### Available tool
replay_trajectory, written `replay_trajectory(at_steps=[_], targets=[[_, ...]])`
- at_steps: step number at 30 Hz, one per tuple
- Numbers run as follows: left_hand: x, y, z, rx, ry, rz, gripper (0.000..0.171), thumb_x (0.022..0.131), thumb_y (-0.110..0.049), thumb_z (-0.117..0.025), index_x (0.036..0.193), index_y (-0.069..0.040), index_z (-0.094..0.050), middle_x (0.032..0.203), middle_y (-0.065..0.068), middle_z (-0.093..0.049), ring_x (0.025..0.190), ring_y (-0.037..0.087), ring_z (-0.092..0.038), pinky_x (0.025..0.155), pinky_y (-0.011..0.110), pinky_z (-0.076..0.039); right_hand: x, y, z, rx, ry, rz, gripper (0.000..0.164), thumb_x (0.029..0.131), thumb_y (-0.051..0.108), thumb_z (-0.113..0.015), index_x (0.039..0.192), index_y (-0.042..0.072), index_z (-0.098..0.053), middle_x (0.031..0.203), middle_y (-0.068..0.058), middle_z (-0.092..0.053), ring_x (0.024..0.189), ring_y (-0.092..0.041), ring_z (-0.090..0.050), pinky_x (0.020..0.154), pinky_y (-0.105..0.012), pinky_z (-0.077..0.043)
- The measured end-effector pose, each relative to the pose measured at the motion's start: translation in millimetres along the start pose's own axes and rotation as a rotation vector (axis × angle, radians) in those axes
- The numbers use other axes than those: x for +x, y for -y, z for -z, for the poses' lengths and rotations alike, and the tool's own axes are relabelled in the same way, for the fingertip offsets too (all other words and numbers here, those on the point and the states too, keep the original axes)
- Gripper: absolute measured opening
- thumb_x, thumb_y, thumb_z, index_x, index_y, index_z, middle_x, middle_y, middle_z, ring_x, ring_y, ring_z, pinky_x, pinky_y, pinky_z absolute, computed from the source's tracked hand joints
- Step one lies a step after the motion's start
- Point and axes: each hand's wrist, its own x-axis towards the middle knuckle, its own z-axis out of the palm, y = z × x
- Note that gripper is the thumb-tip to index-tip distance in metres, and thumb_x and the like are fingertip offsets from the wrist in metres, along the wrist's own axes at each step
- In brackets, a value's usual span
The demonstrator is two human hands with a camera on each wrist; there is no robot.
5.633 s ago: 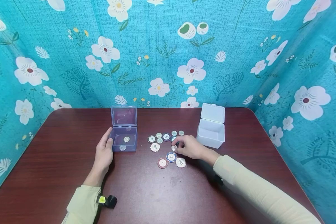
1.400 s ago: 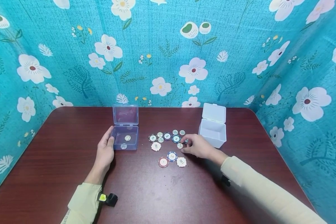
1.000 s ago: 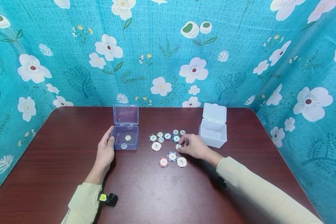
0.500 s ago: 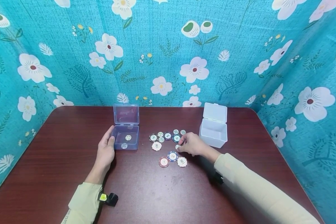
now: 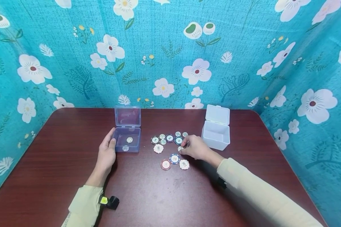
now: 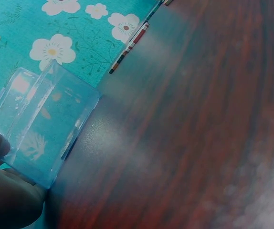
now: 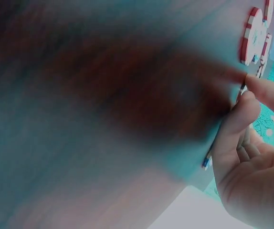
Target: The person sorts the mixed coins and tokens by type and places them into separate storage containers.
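My left hand [image 5: 106, 151] grips the left wall of a clear bluish plastic box [image 5: 134, 148] with its lid raised; the left wrist view shows the thumb and fingers around a corner of this box [image 6: 56, 133]. A silvery coin [image 5: 129, 140] lies inside it. Mid-table, the thumb and index finger of my right hand [image 5: 197, 148] pinch another silvery coin [image 5: 180, 148] low at the tabletop. Behind the fingertips lies a dark poker chip [image 5: 178, 140]. The right wrist view shows both fingertips of the right hand [image 7: 251, 157] at a thin edge, and a red-and-white chip [image 7: 253, 36] beyond.
An open white plastic box [image 5: 216, 138] stands behind the right hand. Nearer me lie a red chip [image 5: 165, 164], a blue chip [image 5: 174, 158] and a white chip [image 5: 184, 164]. Several more chips and coins spread toward the clear box. A floral curtain [image 5: 164, 47] hangs behind the table [image 5: 159, 195].
Since 1.4 seconds ago, my right hand has shifted slightly left and its thumb and index finger have closed on the coin, which has slid left. The left hand keeps its hold on the clear box.
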Motion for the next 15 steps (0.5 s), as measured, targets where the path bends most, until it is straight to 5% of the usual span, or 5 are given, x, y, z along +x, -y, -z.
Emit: replay_trajectory(at_steps=[15], targets=[[-0.5, 0.6, 0.7, 0.008, -0.002, 0.027, 0.051, 0.110, -0.009, -0.032, 0.160, -0.017, -0.029, 0.162, 0.002, -0.029, 0.148, 0.016, -0.022, 0.121, 0.038, -0.018, 8.2, 0.3, -1.6, 0.007, 0.053, -0.002, 0.017, 0.081, 0.014, -0.080, 0.085, 0.007, -0.065, 0.059, -0.002, -0.061, 0.042, -0.014, -0.051, 0.036, -0.025, -0.044]])
